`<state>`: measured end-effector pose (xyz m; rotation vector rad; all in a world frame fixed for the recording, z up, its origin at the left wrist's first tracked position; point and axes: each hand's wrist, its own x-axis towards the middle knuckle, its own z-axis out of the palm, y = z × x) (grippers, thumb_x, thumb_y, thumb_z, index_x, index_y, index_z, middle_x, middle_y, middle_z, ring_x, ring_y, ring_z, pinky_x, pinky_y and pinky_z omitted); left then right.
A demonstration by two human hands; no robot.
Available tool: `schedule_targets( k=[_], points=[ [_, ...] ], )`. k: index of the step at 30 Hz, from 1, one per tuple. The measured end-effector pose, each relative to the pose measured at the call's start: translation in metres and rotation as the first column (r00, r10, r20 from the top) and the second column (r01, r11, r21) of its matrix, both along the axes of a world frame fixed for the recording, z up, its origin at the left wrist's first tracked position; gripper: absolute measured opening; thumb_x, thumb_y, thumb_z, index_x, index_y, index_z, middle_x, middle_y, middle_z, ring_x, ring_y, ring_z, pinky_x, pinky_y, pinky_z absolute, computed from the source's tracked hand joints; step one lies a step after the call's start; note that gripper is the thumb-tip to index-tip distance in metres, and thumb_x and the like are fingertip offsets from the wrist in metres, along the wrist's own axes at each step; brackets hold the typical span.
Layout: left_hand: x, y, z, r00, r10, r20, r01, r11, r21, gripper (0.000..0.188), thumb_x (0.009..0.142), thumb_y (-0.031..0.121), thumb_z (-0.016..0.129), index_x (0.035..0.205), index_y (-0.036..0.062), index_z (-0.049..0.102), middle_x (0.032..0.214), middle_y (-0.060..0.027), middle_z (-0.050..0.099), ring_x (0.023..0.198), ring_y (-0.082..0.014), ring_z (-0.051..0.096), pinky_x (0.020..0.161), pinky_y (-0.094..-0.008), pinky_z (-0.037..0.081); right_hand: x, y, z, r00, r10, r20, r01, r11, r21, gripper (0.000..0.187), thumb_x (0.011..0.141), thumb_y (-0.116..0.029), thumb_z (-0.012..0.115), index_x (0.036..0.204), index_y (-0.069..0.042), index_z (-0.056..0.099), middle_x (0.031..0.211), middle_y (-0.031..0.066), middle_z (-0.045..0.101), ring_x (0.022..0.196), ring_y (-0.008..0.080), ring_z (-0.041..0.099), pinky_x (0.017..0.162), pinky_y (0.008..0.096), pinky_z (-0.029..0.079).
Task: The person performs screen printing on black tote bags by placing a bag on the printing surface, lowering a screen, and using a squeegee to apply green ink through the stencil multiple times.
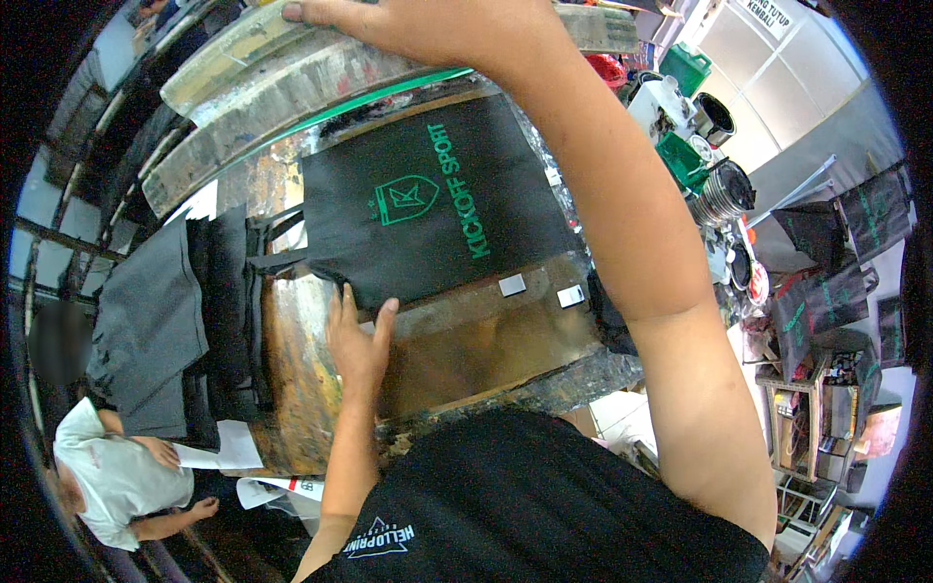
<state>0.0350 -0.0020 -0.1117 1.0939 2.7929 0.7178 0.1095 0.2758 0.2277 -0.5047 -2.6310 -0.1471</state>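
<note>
A black cloth tote bag (340,185) with a green crest and lettering lies flat on a brown board (457,350), its handles toward the left. My left hand (358,345) rests at the bag's near left corner, fingers stretched and thumb apart, touching its edge. Beyond the bag, a paint-stained wooden frame (282,126) with a green strip along its lower side stands tilted up. Across the top of the picture reaches my right arm, with my right hand (428,34) at the frame's upper part, thumb along it. Its other fingers are cut off by the picture's edge.
Several black bags (151,330) hang in a stack at the left. Near them is a person in a white shirt (121,476). Two small white pieces (512,285) sit on the board. Cans and a green jug (685,68) crowd the right; printed bags (821,306) hang farther right.
</note>
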Motion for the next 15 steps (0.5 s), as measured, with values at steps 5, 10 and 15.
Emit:
schedule_targets(
  k=[5,10,15],
  points=[
    [-0.039,0.032,0.084,0.988,0.005,0.152,-0.09,0.824,0.559,0.06,0.091,0.004,0.077,0.146,-0.0055,0.054,0.146,-0.0237,0.057,0.113,-0.0216,0.065,0.092,-0.0313,0.056,0.002,0.005,0.003,0.999,0.032,-0.01,-0.032,0.999,-0.005,0.072,0.108,-0.066,0.036,0.125,-0.003,0.066,0.094,0.0078,0.071,0.09,0.0186,0.067,0.105,0.0507,0.046],
    [-0.117,-0.036,0.139,0.966,-0.109,0.233,-0.103,0.666,0.739,0.063,0.088,-0.01,0.064,0.149,-0.0032,0.049,0.132,-0.0111,0.063,0.102,-0.0154,0.064,0.088,-0.0286,0.054,0.008,0.0,0.003,1.0,0.022,0.004,-0.022,0.999,-0.027,0.071,0.108,-0.067,0.036,0.122,-0.005,0.066,0.091,0.0067,0.069,0.087,0.0182,0.066,0.105,0.0514,0.046],
    [-0.164,-0.172,0.208,0.938,0.014,0.345,-0.256,0.7,0.667,0.065,0.089,-0.008,0.061,0.153,0.0009,0.049,0.083,0.0046,0.056,0.063,-0.0024,0.045,0.057,-0.0171,0.036,0.002,-0.002,0.003,0.999,-0.035,0.002,0.035,0.999,0.04,0.069,0.107,-0.07,0.034,0.097,-0.008,0.065,0.079,0.0049,0.063,0.077,0.0178,0.061,0.101,0.0512,0.048]
  ],
)
